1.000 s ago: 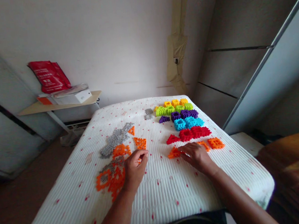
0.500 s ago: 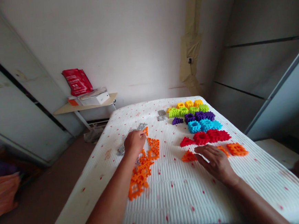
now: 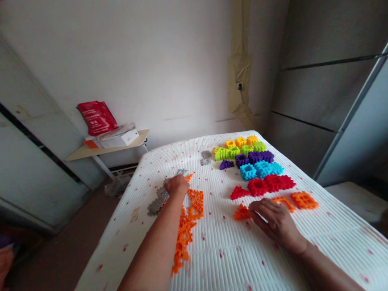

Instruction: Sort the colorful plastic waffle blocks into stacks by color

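My left hand [image 3: 177, 184] reaches far forward over the white padded surface [image 3: 230, 259]. Its fingers are curled onto a small orange triangle [image 3: 189, 177] among the grey lattice pieces [image 3: 158, 202]. Loose orange lattice pieces [image 3: 187, 226] lie along my left forearm. My right hand [image 3: 273, 220] rests flat with its fingers spread, beside an orange triangle [image 3: 241, 213] and orange squares [image 3: 304, 199] in a row.
Sorted rows lie at the far right: red [image 3: 266, 184], blue [image 3: 261, 170], purple [image 3: 252, 159], green [image 3: 238, 151] and yellow [image 3: 240, 142] pieces. Two grey pieces [image 3: 205, 157] sit farther back. A small side table [image 3: 105, 148] holds a red bag and a white box.
My left hand has moved from the near orange pieces forward to the small orange triangle by the grey pieces. My right hand has stayed at the orange row. The camera view has shifted.
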`<action>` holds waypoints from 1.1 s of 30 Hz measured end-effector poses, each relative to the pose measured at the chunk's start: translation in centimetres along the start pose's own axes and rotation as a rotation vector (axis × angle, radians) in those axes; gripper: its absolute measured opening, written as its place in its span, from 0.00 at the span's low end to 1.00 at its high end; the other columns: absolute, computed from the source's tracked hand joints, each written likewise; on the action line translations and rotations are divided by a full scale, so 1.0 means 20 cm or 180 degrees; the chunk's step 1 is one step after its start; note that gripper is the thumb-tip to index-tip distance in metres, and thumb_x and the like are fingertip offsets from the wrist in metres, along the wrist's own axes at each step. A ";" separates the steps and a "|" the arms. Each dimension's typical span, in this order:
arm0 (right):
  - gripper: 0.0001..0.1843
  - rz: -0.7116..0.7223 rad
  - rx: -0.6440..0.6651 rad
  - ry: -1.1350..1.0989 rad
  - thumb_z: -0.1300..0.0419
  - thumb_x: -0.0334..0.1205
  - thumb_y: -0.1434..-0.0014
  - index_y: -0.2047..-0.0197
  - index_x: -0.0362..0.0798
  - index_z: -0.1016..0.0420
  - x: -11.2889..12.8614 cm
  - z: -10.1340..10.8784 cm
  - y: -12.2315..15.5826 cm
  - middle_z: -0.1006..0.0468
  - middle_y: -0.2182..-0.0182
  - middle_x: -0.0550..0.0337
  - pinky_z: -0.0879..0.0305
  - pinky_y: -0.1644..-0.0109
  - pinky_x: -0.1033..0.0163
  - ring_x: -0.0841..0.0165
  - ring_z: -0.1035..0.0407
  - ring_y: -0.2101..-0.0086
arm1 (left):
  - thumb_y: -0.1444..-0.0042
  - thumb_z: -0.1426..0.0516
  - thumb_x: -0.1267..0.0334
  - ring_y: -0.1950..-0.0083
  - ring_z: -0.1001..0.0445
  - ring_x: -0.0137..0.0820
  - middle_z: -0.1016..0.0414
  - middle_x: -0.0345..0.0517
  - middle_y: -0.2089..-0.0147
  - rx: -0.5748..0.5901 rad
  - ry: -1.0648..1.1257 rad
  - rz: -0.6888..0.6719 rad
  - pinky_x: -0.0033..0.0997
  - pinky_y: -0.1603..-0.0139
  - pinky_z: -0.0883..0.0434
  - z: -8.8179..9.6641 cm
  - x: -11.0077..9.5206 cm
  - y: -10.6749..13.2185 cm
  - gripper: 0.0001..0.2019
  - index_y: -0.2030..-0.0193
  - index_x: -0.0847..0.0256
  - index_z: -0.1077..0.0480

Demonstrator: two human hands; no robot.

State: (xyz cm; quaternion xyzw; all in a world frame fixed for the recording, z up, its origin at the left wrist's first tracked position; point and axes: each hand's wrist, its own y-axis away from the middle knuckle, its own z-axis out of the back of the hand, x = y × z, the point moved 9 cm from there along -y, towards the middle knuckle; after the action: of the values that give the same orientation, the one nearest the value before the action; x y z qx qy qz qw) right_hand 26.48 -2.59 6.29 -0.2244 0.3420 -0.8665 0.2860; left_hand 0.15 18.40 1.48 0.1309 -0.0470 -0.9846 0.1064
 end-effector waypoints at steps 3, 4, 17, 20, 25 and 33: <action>0.07 -0.0075 -0.0021 -0.0035 0.48 0.31 0.39 0.63 0.46 0.29 -0.02 0.00 0.01 0.24 0.72 0.56 0.35 0.68 0.64 0.69 0.31 0.71 | 0.47 0.41 0.59 0.61 0.25 0.38 0.25 0.50 0.64 -0.0192 -0.0224 -0.0109 0.36 0.62 0.30 0.07 -0.01 0.07 0.09 0.65 0.64 0.27; 0.06 -0.0139 -0.0052 -0.0056 0.47 0.31 0.39 0.63 0.46 0.29 -0.04 0.00 0.02 0.24 0.71 0.56 0.35 0.67 0.64 0.69 0.31 0.70 | 0.49 0.41 0.60 0.62 0.25 0.39 0.25 0.51 0.67 -0.0293 -0.0267 -0.0209 0.35 0.63 0.31 0.09 -0.02 0.12 0.08 0.68 0.63 0.27; 0.11 -0.0160 0.0362 -0.0221 0.44 0.42 0.39 0.54 0.48 0.28 0.06 -0.01 -0.01 0.22 0.62 0.53 0.31 0.60 0.60 0.65 0.29 0.63 | 0.50 0.43 0.66 0.62 0.29 0.38 0.26 0.47 0.69 -0.1061 -0.0202 -0.2254 0.38 0.59 0.34 -0.05 -0.39 1.03 0.04 0.71 0.59 0.27; 0.11 -0.0093 0.0621 -0.0128 0.45 0.41 0.39 0.55 0.48 0.27 0.11 -0.04 0.01 0.22 0.64 0.53 0.32 0.64 0.61 0.66 0.30 0.66 | 0.50 0.43 0.66 0.62 0.30 0.37 0.27 0.46 0.69 -0.1085 -0.0116 -0.2336 0.38 0.60 0.34 -0.06 -0.42 1.08 0.03 0.71 0.58 0.28; 0.09 -0.0162 0.0635 -0.0157 0.46 0.37 0.39 0.58 0.48 0.27 0.10 -0.03 0.02 0.22 0.67 0.54 0.34 0.66 0.63 0.67 0.31 0.68 | 0.51 0.42 0.66 0.62 0.30 0.37 0.27 0.46 0.69 -0.1087 0.0122 -0.2484 0.39 0.60 0.33 -0.05 -0.46 1.12 0.02 0.72 0.59 0.28; 0.08 -0.0754 0.0355 0.0110 0.42 0.38 0.41 0.60 0.48 0.24 -0.11 0.00 0.05 0.22 0.70 0.55 0.33 0.67 0.65 0.68 0.29 0.70 | 0.53 0.41 0.70 0.58 0.28 0.35 0.24 0.46 0.61 -0.0728 0.1321 -0.2348 0.37 0.55 0.30 -0.12 -0.43 0.95 0.11 0.61 0.58 0.26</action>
State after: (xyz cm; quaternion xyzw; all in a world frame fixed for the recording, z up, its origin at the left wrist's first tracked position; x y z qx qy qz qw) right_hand 28.38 -1.75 5.20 -0.2320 0.2692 -0.9157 0.1877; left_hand 12.70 1.73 3.63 0.3214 0.1347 -0.9083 -0.2313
